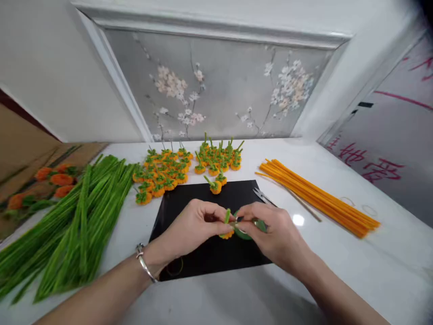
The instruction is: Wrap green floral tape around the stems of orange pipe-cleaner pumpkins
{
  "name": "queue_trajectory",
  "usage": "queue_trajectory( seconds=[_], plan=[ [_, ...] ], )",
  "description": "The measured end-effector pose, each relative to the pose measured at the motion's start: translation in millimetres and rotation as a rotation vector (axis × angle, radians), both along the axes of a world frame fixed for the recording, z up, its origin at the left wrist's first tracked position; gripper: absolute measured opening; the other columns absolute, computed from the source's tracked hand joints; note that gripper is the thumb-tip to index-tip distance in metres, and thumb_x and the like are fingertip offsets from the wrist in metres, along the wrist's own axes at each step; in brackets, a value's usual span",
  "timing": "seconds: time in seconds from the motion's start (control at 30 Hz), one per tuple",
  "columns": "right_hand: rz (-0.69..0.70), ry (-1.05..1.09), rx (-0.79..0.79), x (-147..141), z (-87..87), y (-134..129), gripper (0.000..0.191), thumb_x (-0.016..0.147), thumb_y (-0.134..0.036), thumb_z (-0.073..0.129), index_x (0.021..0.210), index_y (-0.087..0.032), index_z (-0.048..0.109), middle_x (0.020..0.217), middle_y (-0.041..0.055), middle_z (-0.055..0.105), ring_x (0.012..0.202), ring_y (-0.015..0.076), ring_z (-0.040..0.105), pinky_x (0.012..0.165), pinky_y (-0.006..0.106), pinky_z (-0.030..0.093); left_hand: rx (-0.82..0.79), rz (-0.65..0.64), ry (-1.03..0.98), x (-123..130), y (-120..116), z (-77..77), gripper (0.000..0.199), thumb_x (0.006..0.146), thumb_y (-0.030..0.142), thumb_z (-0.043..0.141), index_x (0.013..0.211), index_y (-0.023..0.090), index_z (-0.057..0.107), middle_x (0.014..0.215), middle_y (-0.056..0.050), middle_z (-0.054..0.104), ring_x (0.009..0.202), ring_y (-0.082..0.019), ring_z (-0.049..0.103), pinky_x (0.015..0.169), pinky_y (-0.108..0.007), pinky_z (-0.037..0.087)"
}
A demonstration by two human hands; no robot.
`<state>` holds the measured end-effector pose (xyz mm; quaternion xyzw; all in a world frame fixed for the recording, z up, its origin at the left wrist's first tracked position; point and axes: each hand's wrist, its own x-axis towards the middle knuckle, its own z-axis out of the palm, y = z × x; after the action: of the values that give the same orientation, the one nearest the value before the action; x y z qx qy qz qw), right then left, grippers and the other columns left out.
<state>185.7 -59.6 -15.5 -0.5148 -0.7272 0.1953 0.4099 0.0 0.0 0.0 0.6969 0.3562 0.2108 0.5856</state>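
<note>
In the head view, my left hand pinches a small orange pipe-cleaner pumpkin with a green stem pointing up, just above the black mat. My right hand is closed around a roll of green tape, mostly covered by the fingers. Both hands' fingertips meet beside the stem; what lies between them is too small to make out. A finished-looking pumpkin with a tilted stem sits at the mat's far edge. Scissors lie by the mat's right corner, partly behind my right hand.
Several small pumpkins cluster behind the mat, with more tall-stemmed ones beside them. Green pipe cleaners spread at left, near orange flowers. A bundle of orange pipe cleaners lies at right. The wall panel stands behind.
</note>
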Motion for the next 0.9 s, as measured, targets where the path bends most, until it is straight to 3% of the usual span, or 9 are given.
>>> queue_trajectory(
  seconds=[0.23, 0.4, 0.6, 0.73, 0.8, 0.9],
  plan=[
    [-0.049, -0.005, 0.083, -3, -11.6, 9, 0.008, 0.084, -0.016, 0.059, 0.081, -0.021, 0.065, 0.076, -0.0001, 0.067, 0.068, 0.0136, 0.061, 0.065, 0.024, 0.045, 0.040, 0.111, -0.008, -1, 3, -3.8, 0.013, 0.074, 0.023, 0.070, 0.065, 0.013, 0.066, 0.077, -0.003, 0.068, 0.079, -0.015, 0.062, 0.073, -0.025, 0.047],
    [-0.106, -0.117, 0.155, -4, -17.3, 20, 0.014, 0.088, -0.020, 0.056, 0.079, -0.020, 0.066, 0.072, 0.0002, 0.064, 0.065, 0.0134, 0.057, 0.066, 0.027, 0.041, 0.073, 0.074, -0.001, 0, 10, -4.2, 0.014, 0.076, 0.022, 0.067, 0.067, 0.012, 0.062, 0.069, -0.001, 0.064, 0.064, -0.011, 0.056, 0.063, -0.023, 0.044],
    [-0.173, -0.181, 0.158, -11, -19.7, 32, 0.012, 0.087, -0.019, 0.059, 0.077, -0.022, 0.066, 0.074, -0.0017, 0.066, 0.069, 0.0139, 0.059, 0.072, 0.029, 0.037, 0.292, 0.053, -0.007, -2, 15, -3.1, 0.023, 0.077, 0.018, 0.064, 0.058, 0.014, 0.050, 0.077, 0.000, 0.056, 0.068, -0.010, 0.048, 0.064, -0.024, 0.039],
    [-0.166, -0.146, 0.111, -12, -25.2, 37, 0.012, 0.085, -0.019, 0.060, 0.076, -0.022, 0.067, 0.075, -0.0011, 0.067, 0.070, 0.0148, 0.061, 0.073, 0.029, 0.041, 0.272, 0.031, -0.032, -4, 18, -2.9, 0.026, 0.075, 0.017, 0.064, 0.057, 0.015, 0.045, 0.073, 0.002, 0.048, 0.063, -0.009, 0.043, 0.059, -0.024, 0.036],
    [-0.127, -0.106, 0.060, -10, -25.4, 37, 0.010, 0.084, -0.017, 0.060, 0.083, -0.023, 0.068, 0.080, -0.0001, 0.069, 0.075, 0.0160, 0.063, 0.076, 0.030, 0.044, 0.228, 0.031, -0.024, -6, 20, -2.9, 0.026, 0.075, 0.019, 0.063, 0.057, 0.015, 0.045, 0.069, 0.003, 0.044, 0.060, -0.008, 0.040, 0.056, -0.023, 0.034],
    [-0.085, -0.086, 0.020, -5, -16.7, 35, 0.027, 0.085, -0.016, 0.057, 0.110, -0.025, 0.063, 0.106, 0.0036, 0.067, 0.097, 0.0199, 0.062, 0.084, 0.034, 0.047, 0.172, 0.047, -0.011, -11, 23, -2.5, 0.025, 0.075, 0.020, 0.064, 0.059, 0.014, 0.046, 0.065, 0.004, 0.041, 0.058, -0.008, 0.037, 0.055, -0.023, 0.031]
  ],
)
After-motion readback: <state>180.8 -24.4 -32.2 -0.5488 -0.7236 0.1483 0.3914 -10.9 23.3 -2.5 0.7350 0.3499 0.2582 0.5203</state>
